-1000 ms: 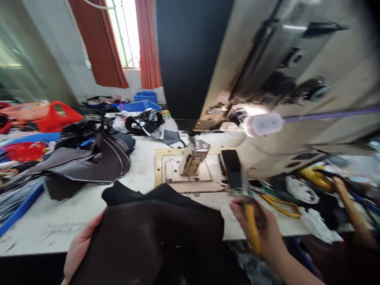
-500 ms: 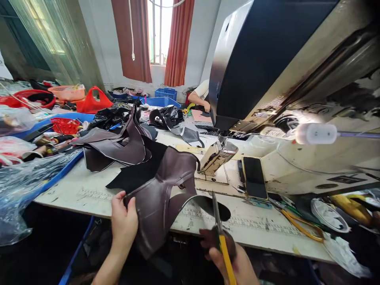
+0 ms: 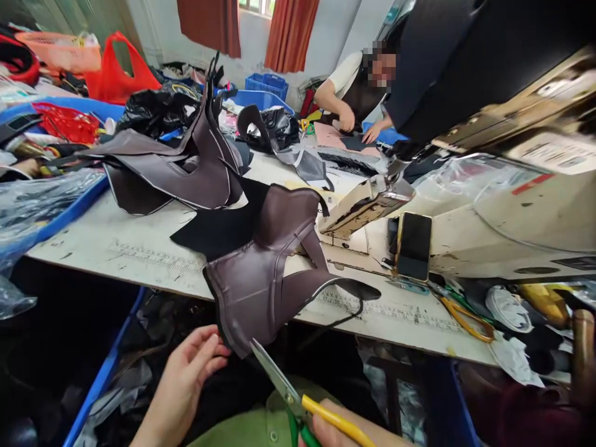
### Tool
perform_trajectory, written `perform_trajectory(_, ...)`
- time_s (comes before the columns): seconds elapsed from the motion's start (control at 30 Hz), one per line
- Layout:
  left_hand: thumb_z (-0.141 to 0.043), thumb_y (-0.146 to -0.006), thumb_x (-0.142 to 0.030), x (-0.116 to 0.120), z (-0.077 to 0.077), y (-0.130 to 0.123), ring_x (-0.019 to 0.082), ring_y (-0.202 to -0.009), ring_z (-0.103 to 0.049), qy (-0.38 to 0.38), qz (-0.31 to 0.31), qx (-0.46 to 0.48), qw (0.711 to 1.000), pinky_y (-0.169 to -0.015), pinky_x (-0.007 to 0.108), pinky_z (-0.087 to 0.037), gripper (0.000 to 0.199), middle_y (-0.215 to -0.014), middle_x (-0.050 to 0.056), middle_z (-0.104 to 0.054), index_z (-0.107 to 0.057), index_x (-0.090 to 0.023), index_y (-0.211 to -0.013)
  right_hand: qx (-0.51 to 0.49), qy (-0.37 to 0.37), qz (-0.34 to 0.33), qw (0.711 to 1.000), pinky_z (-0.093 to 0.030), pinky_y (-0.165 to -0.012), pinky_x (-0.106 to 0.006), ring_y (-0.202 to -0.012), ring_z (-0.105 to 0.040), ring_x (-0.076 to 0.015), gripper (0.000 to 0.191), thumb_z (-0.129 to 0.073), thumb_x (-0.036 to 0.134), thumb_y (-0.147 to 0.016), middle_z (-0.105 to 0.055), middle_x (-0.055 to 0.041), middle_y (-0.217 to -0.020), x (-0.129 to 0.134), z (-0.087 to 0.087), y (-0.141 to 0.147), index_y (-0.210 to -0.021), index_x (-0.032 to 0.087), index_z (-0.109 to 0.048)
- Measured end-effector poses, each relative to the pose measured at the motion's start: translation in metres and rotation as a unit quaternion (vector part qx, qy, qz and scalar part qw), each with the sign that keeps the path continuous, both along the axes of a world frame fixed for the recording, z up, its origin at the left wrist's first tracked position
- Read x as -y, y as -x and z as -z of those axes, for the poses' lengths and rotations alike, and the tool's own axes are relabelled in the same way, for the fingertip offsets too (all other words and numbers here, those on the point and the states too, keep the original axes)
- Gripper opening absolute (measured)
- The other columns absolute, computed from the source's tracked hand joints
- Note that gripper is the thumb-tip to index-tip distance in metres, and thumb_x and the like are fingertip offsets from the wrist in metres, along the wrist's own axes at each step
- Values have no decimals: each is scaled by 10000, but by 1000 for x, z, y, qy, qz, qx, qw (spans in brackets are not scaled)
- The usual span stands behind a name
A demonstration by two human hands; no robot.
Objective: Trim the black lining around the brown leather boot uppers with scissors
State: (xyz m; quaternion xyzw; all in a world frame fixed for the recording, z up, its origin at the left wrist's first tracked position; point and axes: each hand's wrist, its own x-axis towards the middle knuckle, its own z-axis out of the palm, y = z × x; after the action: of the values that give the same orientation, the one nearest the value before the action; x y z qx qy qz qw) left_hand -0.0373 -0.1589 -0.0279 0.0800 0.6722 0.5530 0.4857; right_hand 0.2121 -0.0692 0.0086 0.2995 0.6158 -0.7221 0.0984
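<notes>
Right grip [image 3: 331, 434] was closed round the handles of the scissors [image 3: 292, 395], one handle yellow, one green, blades angled up and left. Tips sat at the lower edge of the brown piece [image 3: 246, 282]; couldn't tell contact from a small gap. Left grip [image 3: 189, 366] was at the piece's lower left corner, fingers loosely bent, fingertips at the dark edging; couldn't tell whether they pinched it. Brown piece lay on the worktop [image 3: 144, 248], lower part hanging past the front edge over my lap, curved strap part reaching right. Black material [image 3: 216, 230] showed at its upper left, partly under it. More brown pieces [image 3: 172, 167] were heaped behind that, on the left. Sewing machine post [image 3: 356, 214] stood just behind the piece, to the right; phone [image 3: 414, 245] right of the post. Second scissors [image 3: 468, 318], yellow-orange handles, lay farther right near the front edge, well apart from my right grip. Co-worker's hand [image 3: 345, 116] was at dark material [image 3: 356, 143] across the way.
</notes>
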Motion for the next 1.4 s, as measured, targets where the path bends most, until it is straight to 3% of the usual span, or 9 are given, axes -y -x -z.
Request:
perform_trajectory(0.07, -796, -671, -451, 0, 1, -13, 205, -823, -657, -31, 3, 122, 992, -731, 313, -559, 448, -915, 85, -706, -677, -142, -972, 2, 44, 11, 999, -313, -512, -207, -567, -414, -91, 784, -263, 844, -816, -483, -7, -633, 5, 12, -1, -717, 153, -620)
perform_trajectory(0.13, -849, -622, -399, -3, 0, -20, 172, -773, -662, -40, -16, 151, 988, -714, 282, -569, 423, -883, 73, -721, -695, -137, -918, 14, 85, 17, 996, -270, -474, -187, -529, -376, -68, 828, -230, 843, -824, -457, 1, -610, 8, 22, -5, -698, 126, -624)
perform_trajectory(0.3, -912, -504, -380, -7, -1, -22, 159, -651, -676, -25, -57, 173, 983, -619, 252, -585, 462, -727, 60, -728, -687, -116, -809, 34, 151, 20, 988, -244, -441, -166, -506, -365, -49, 805, -267, 789, -868, -492, -12, -645, 3, 27, -21, -769, 82, -640)
perform_trajectory(0.47, -906, -524, -377, -3, 1, -24, 163, -654, -698, -33, -75, 174, 981, -611, 243, -597, 450, -723, 49, -737, -683, -126, -824, 42, 196, 22, 979, -301, -453, -162, -518, -435, -64, 747, -329, 765, -869, -529, -28, -649, -3, 21, -29, -791, 86, -630)
perform_trajectory(0.57, -898, -546, -376, -3, 0, -24, 160, -654, -701, -37, -71, 176, 981, -611, 242, -601, 428, -729, 43, -737, -677, -129, -816, 57, 216, 31, 974, -309, -434, -165, -463, -426, -66, 724, -362, 763, -856, -499, -3, -564, -6, 16, -23, -775, 93, -624)
perform_trajectory(0.8, -883, -582, -361, -3, 1, -27, 156, -649, -705, -54, -75, 175, 980, -602, 235, -599, 390, -724, 31, -730, -659, -131, -803, 46, 239, -38, 969, -283, -374, -168, -376, -372, -65, 849, -314, 876, -754, -435, 7, -437, -17, 21, 2, -658, 85, -607)
perform_trajectory(1.1, -887, -572, -364, -7, -3, -27, 158, -629, -702, -56, -84, 195, 976, -583, 241, -596, 389, -694, 8, -720, -630, -151, -771, 54, 263, 8, 963, -256, -305, -166, -309, -383, -68, 773, -367, 837, -778, -396, 38, -401, -12, 16, 3, -641, 107, -584)
perform_trajectory(1.23, -886, -573, -371, -11, -7, -30, 153, -627, -700, -61, -78, 202, 974, -578, 231, -589, 383, -708, 9, -725, -638, -156, -770, 64, 297, 3, 953, -261, -288, -178, -306, -379, -74, 868, -310, 932, -666, -397, 22, -393, -7, 25, 10, -606, 110, -581)
perform_trajectory(1.4, -876, -595, -372, -14, -9, -33, 144, -632, -692, -75, -69, 212, 972, -587, 224, -579, 354, -710, 11, -726, -647, -159, -763, 60, 317, 1, 947, -200, -278, -181, -271, -296, -63, 877, -276, 926, -674, -380, 11, -335, -5, 37, 8, -580, 110, -580)
